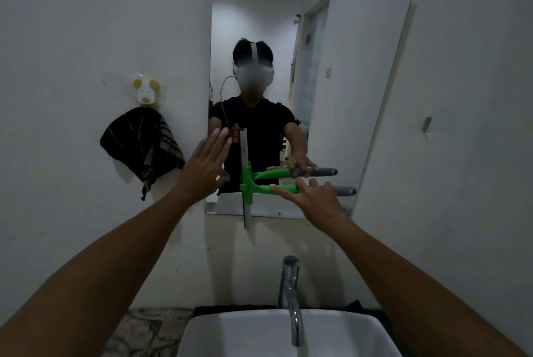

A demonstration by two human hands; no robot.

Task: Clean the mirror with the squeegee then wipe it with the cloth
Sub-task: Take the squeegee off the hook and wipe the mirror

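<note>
1. Up against the mirror [360, 82], low on the glass, sits the squeegee [261, 190]; its blade runs vertically with the lower end hanging past the mirror's bottom edge onto the wall, and the green handle sticks out sideways to the right.
2. Right hand [314, 198] is on that handle; the fingers lie fairly straight along it rather than wrapped tight, so I read it as a pressing, steering hold, likely to keep the blade flat to the glass for a sideways pull; how the thumb sits underneath I cannot tell.
3. Left hand [206, 165] holds nothing; its grip is wide, fingers extended at the mirror's left edge, seemingly steadying or about to help.
4. Cloth [142, 144], dark and striped, hangs from a hook [146, 92] on the wall left of the mirror, well apart from both hands; the wipe looks not yet begun.
5. Below, the tap [291, 296] and white sink [207, 336] wait under the arms.
</note>
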